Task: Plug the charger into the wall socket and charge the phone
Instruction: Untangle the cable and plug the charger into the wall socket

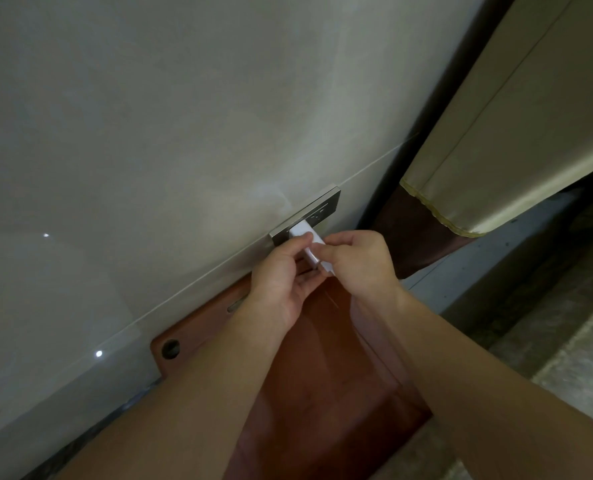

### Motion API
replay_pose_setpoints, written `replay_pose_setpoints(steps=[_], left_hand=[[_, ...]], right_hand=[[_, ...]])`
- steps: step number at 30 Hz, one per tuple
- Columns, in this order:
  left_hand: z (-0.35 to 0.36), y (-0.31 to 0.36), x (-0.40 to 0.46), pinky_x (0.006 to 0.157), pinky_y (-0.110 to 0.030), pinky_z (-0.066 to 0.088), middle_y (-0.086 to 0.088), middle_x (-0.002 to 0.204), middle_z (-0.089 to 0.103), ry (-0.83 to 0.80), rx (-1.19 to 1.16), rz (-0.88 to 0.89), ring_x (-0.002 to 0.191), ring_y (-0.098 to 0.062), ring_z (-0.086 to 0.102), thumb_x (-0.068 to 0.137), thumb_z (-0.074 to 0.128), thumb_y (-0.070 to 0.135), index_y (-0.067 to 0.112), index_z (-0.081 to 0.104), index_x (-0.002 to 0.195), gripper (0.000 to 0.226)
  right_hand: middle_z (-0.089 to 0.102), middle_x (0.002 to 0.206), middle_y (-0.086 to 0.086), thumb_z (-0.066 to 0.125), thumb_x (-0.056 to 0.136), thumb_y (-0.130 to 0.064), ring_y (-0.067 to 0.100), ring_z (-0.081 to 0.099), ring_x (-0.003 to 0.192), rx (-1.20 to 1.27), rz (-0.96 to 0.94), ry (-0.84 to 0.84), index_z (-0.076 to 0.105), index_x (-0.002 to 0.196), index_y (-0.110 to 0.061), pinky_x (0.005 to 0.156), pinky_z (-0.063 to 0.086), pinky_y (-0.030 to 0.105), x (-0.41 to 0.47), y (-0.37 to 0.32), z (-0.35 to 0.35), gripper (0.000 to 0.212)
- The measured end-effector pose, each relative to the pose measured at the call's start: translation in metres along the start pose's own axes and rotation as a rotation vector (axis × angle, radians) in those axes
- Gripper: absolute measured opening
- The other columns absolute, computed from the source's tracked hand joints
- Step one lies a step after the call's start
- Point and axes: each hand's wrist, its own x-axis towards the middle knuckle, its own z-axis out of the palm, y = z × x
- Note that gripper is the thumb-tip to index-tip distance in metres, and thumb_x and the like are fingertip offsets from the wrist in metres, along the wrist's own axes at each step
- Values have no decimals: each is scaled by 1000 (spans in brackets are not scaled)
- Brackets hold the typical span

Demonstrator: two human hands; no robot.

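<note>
Dim, soft indoor light, two small glare spots on the glossy wall (149, 133), wide-angle bending at the edges.

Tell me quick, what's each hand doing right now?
Left hand: closed on the white charger at the wall socket.
Right hand: closed on the cable plug.

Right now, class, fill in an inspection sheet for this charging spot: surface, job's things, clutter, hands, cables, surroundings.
Surface: glossy pale wall; reddish wooden top below.
Job's things: white charger against the metallic wall socket; phone not seen.
Clutter: nothing seen.
Hands: left hand pinches the charger; right hand holds the white cable plug.
Cables: only the plug end shows, at the charger.
Surroundings: beige curtain, tiled floor.
</note>
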Motion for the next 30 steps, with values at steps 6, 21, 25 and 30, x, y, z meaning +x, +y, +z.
replay_pose_setpoints(steps=[6,21,25,30], left_hand=[[4,2,-3,71,-35,61,-20,110,71,41,-10,2,95,-30,70,88,66,13,-1,67,111,27],[1,-6,-2,63,-29,58,-12,86,76,21,-11,15,76,-19,74,89,67,18,2,70,101,20],[6,-3,-7,64,-35,59,-15,103,73,88,53,-8,94,-25,71,86,70,24,5,72,102,25],[10,8,-27,72,-40,56,-8,110,66,245,262,-68,97,-27,65,83,72,36,13,62,112,39]], right_hand=[[72,61,-13,80,76,-24,1,69,60,-11,11,-11,76,64,-27,51,51,23,2,-2,3,13],[73,68,-14,78,81,-23,0,70,66,-46,15,-88,76,73,-26,54,52,19,-2,0,-7,9],[75,70,-5,76,81,-27,8,73,69,-162,8,-138,77,75,-24,68,60,33,-4,-11,-8,7],[72,99,-11,72,82,-29,-4,65,85,-396,-54,-68,73,102,-25,71,48,15,-20,-30,-22,20]])
